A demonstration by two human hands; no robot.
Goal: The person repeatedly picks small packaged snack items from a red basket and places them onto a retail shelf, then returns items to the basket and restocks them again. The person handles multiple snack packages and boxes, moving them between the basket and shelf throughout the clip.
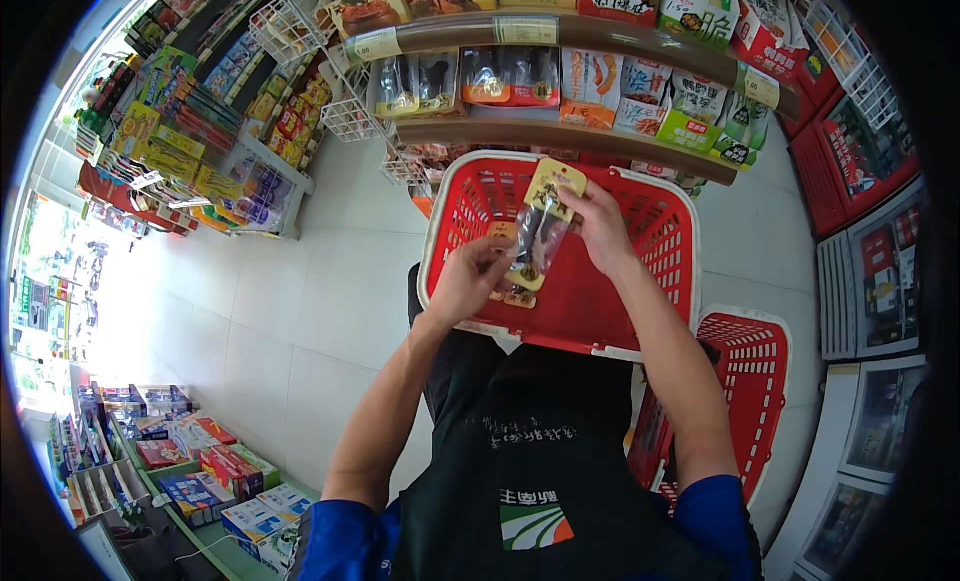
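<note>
A clear snack packet point(541, 232) with yellow ends and dark contents is held tilted over a red plastic shopping basket point(585, 322) with a white rim. My right hand point(600, 221) grips its upper yellow end between thumb and fingers. Close to the packet's lower left edge, my left hand point(469, 277) has its thumb and fingertips drawn together; whether they pinch the film is unclear. Several similar packets point(519, 297) lie inside the basket on the left, partly hidden by my left hand and the held packet.
Just beyond the basket stands a curved-edge shelf point(540, 130) with boxed and bagged snacks. Wire racks point(352, 119) project from its left side. A second red basket point(757, 386) is at my right, near glass-front coolers point(881, 423). Cartons point(225, 468) line a low counter behind left.
</note>
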